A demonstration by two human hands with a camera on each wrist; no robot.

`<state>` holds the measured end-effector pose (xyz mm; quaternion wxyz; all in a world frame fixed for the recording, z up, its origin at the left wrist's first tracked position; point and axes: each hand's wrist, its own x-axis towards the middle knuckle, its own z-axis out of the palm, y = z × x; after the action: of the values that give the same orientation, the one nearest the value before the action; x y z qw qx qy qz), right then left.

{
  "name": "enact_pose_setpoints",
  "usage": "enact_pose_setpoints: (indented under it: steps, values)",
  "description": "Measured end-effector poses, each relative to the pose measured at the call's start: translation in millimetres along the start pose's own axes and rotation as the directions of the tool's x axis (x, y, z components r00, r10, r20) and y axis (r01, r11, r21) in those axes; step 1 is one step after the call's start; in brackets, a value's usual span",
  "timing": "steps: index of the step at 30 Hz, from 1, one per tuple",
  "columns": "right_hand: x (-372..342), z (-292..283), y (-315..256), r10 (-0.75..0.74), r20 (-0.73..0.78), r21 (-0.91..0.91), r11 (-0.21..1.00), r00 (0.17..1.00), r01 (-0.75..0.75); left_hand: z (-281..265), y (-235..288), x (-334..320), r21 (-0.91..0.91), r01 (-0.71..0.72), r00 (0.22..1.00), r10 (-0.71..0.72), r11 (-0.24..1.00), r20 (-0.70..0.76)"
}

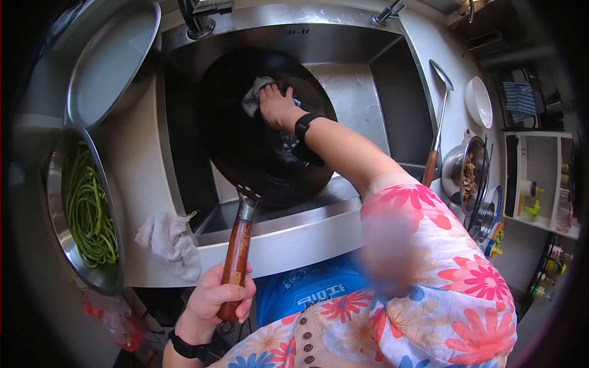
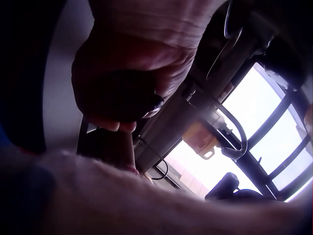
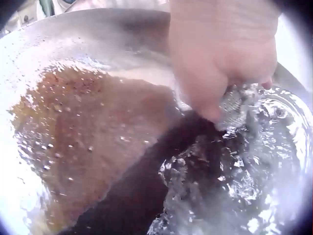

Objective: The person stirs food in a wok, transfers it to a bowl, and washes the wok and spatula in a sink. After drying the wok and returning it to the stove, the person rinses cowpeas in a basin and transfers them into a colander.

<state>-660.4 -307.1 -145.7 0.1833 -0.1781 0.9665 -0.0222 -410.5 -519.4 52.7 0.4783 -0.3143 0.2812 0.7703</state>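
A large black wok (image 1: 245, 147) rests tilted over the steel sink, its wooden handle (image 1: 236, 257) pointing toward the person. The left hand (image 1: 218, 294) grips the handle's end; in the left wrist view that hand (image 2: 132, 63) is curled round the dark handle end. Inside the wok, the right hand (image 1: 279, 109) presses a grey cloth (image 1: 251, 101) on the surface. The right wrist view has the hand (image 3: 222, 54) bent over the cloth (image 3: 234, 110), with rippling water (image 3: 244, 171) beside it and a wet brownish patch (image 3: 98, 132) on the metal.
Left of the sink stand a bowl of green beans (image 1: 89, 208), a big oval tray (image 1: 113, 61) and a crumpled rag (image 1: 169, 242). A faucet (image 1: 199, 21) is at the back. To the right lie a long-handled ladle (image 1: 440, 110), a white bowl (image 1: 478, 102) and a steel bowl (image 1: 457, 165).
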Motion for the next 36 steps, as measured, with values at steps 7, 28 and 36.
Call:
enact_pose_setpoints:
  steps: [7, 28, 36]
  values:
    - [-28.1, -17.7, -47.6, -0.216, 0.168, 0.194, 0.964, 0.962, 0.183, -6.2, 2.7, 0.6, -0.047, -0.013, 0.999, 0.015, 0.999, 0.043]
    - [-57.0, 29.4, 56.7, -0.058, 0.211, -0.091, 0.993, 0.976, 0.079, 4.4, 11.3, -7.3, 0.131, -0.069, 0.997, 0.067, 0.989, 0.023]
    - [-74.2, -32.2, 113.3, -0.114, 0.445, -0.043, 0.988, 0.888, 0.148, 40.7, 16.5, -41.5, 0.483, -0.155, 0.978, 0.202, 0.862, -0.048]
